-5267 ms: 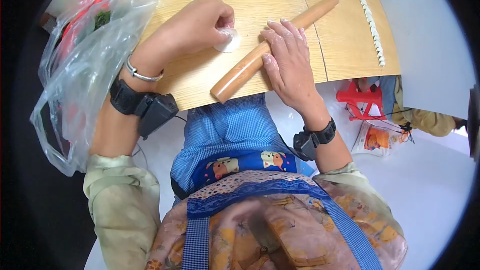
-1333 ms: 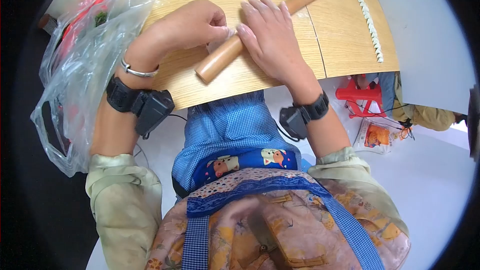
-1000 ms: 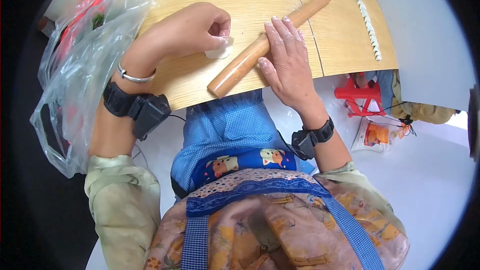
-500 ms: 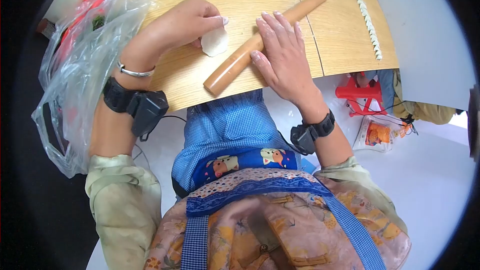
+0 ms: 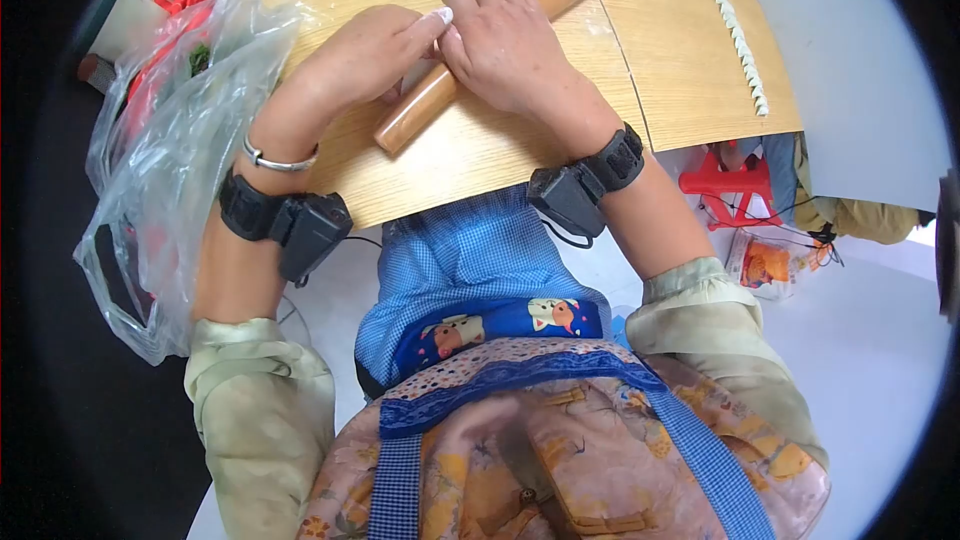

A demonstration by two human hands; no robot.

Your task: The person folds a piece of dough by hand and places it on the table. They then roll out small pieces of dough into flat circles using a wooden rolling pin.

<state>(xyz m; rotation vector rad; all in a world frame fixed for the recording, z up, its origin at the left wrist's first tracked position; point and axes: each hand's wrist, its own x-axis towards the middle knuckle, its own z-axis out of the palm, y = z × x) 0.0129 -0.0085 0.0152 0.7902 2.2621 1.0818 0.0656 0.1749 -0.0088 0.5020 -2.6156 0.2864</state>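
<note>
Right hand (image 5: 505,35) flat and open atop the stiff, smooth pin (image 5: 480,50), left hand (image 5: 360,65) beside the pin, pinching hidden dough, probably soft and tearable, best gripped by its edge.

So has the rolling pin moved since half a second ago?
Yes. The rolling pin has rolled away from the person, up the wooden table: its near end now sits farther from the table's front edge, under the right hand.

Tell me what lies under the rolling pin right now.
The wooden table shows beneath the rolling pin. The right hand and left hand cover its middle; anything there is hidden.
</note>
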